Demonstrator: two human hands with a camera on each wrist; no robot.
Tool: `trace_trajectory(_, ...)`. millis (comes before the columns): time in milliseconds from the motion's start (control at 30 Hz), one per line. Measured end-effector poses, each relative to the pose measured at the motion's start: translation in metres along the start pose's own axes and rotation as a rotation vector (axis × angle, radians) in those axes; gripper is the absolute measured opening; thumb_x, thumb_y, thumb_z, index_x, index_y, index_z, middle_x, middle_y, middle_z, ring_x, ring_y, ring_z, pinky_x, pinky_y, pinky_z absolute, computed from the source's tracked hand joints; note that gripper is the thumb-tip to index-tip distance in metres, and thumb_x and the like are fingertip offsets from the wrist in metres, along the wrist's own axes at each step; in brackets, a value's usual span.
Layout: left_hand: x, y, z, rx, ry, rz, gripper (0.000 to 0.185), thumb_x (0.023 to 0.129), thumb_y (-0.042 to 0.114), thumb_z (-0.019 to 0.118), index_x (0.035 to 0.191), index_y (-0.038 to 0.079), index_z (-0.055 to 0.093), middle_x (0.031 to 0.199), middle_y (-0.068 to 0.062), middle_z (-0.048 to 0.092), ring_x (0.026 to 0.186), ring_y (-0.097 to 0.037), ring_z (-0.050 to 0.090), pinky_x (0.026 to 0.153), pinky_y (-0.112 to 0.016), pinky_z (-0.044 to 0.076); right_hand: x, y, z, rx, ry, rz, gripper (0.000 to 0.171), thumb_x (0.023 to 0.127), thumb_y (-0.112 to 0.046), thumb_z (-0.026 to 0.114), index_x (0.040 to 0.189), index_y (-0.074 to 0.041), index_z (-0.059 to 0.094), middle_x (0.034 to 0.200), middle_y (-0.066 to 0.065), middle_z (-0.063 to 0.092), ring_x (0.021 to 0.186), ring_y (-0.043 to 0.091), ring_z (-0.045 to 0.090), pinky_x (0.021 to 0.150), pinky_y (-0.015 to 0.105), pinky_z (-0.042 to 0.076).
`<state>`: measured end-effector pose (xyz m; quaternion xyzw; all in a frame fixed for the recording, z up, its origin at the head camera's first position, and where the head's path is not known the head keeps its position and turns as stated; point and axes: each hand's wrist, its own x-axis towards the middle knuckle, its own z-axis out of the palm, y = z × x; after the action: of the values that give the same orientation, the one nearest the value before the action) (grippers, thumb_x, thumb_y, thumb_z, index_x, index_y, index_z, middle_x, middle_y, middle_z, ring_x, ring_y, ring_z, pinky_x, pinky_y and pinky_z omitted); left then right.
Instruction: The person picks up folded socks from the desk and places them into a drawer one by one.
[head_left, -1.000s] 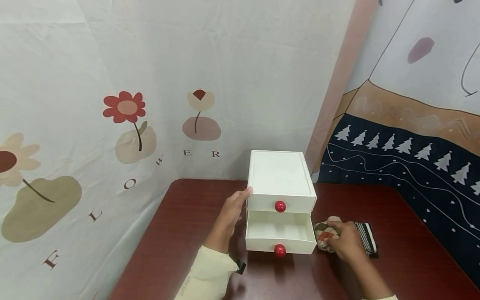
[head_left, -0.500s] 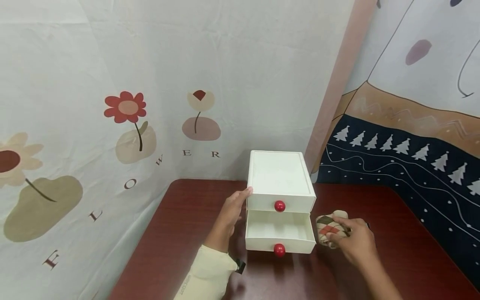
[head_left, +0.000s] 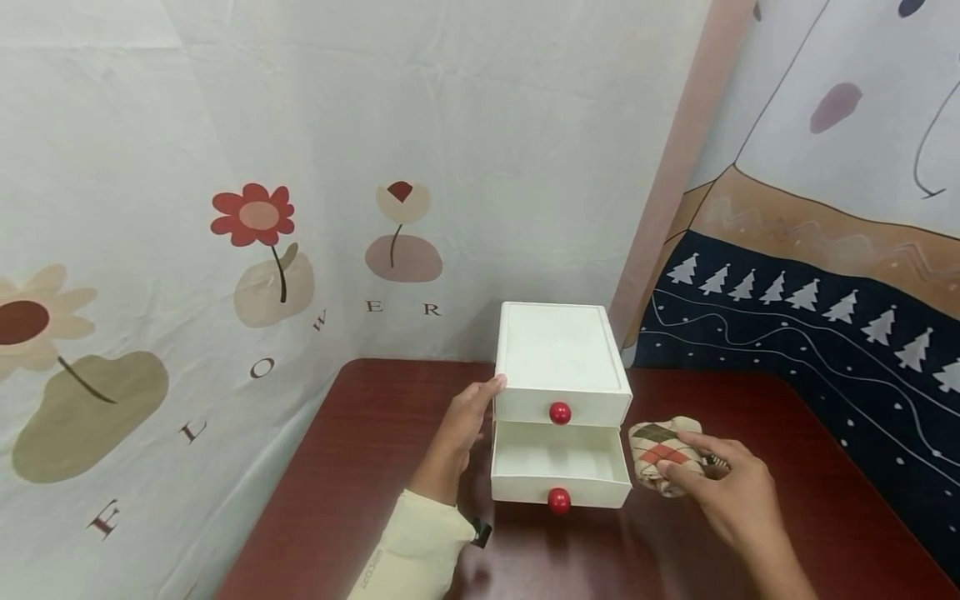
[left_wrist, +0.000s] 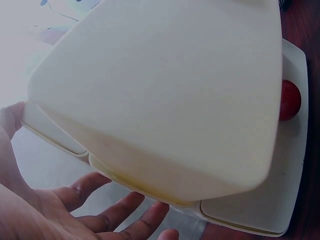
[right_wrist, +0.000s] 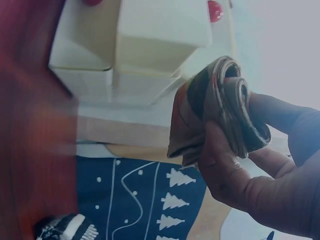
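The person's left hand [head_left: 459, 429] rests flat against the left side of the small white two-drawer chest [head_left: 561, 354], fingers straight and holding nothing, thumb at the front corner; the chest stands toward the back edge of the dark red tabletop [head_left: 360, 467], near the corner where the flower-printed cloth meets the tree-patterned hanging [head_left: 810, 333]; the top drawer with its red knob [head_left: 559, 412] is closed, while the bottom drawer [head_left: 558, 467] is pulled out toward the front edge and looks bare inside; the right hand [head_left: 731, 492] pinches a rolled pair of argyle socks [head_left: 663, 454], fingers and thumb curled round the roll, lifted off the tabletop just beside the drawer's right wall; in the right wrist view the roll [right_wrist: 220, 107] shows tight coils, and a striped dark bundle [right_wrist: 67, 227] lies on the tabletop below. To my eye, the careful way is to keep the flat hand steadying the chest, carry the roll over the drawer's right wall without clipping it, and hold the pinch firm so the coils do not spring loose.
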<state>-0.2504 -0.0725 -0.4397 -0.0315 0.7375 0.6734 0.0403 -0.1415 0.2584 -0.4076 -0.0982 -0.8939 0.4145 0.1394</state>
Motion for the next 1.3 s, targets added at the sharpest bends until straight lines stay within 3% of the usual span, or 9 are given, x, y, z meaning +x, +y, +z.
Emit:
trace_trajectory(133, 0.0, 0.0, 0.0, -0.002, -0.001, -0.001, 0.068, 0.101, 0.065, 0.062, 0.134, 0.006, 0.067, 0.151, -0.021, 0.063, 0.147, -0.044, 0.053, 0.113, -0.079, 0.041, -0.005, -0.008, -0.003, 0.057, -0.023, 0.041, 0.06, 0.087, -0.028, 0.095, 0.137, -0.002, 0.074, 0.137, 0.027, 0.068, 0.092, -0.001, 0.057, 0.068, 0.013, 0.055)
trace_trajectory(333, 0.001, 0.0, 0.0, -0.004, 0.001, 0.004, 0.068, 0.101, 0.065, 0.062, 0.134, 0.006, 0.066, 0.151, -0.021, 0.063, 0.146, -0.044, 0.053, 0.113, -0.079, 0.041, -0.011, -0.022, 0.003, 0.15, -0.103, 0.056, 0.062, 0.09, -0.022, 0.093, 0.142, 0.003, 0.069, 0.138, 0.027, 0.065, 0.094, 0.016, 0.069, 0.069, 0.018, 0.06)
trace_trajectory(533, 0.001, -0.001, 0.001, 0.0, 0.004, -0.005, 0.068, 0.101, 0.065, 0.062, 0.133, 0.006, 0.066, 0.15, -0.021, 0.063, 0.147, -0.043, 0.053, 0.113, -0.078, 0.041, -0.015, -0.031, 0.02, 0.225, -0.142, -0.012, 0.054, 0.087, -0.013, 0.094, 0.133, 0.005, 0.073, 0.125, 0.022, 0.07, 0.084, 0.004, 0.07, 0.069, 0.021, 0.06)
trace_trajectory(867, 0.0, 0.001, 0.0, -0.011, -0.004, 0.009, 0.065, 0.101, 0.063, 0.062, 0.132, 0.006, 0.067, 0.151, -0.021, 0.062, 0.147, -0.043, 0.052, 0.112, -0.078, 0.041, -0.014, -0.042, 0.039, 0.208, -0.156, -0.088, 0.046, 0.085, -0.015, 0.095, 0.124, 0.004, 0.078, 0.113, 0.017, 0.074, 0.081, 0.003, 0.068, 0.069, 0.021, 0.058)
trace_trajectory(1300, 0.0, 0.0, 0.0, -0.036, -0.005, 0.007, 0.063, 0.101, 0.062, 0.063, 0.129, 0.006, 0.067, 0.142, -0.021, 0.066, 0.138, -0.04, 0.058, 0.114, -0.08, 0.038, 0.0, -0.058, 0.061, 0.08, -0.269, -0.115, 0.034, 0.088, -0.016, 0.091, 0.116, 0.001, 0.083, 0.112, 0.014, 0.075, 0.086, 0.017, 0.069, 0.068, 0.026, 0.051)
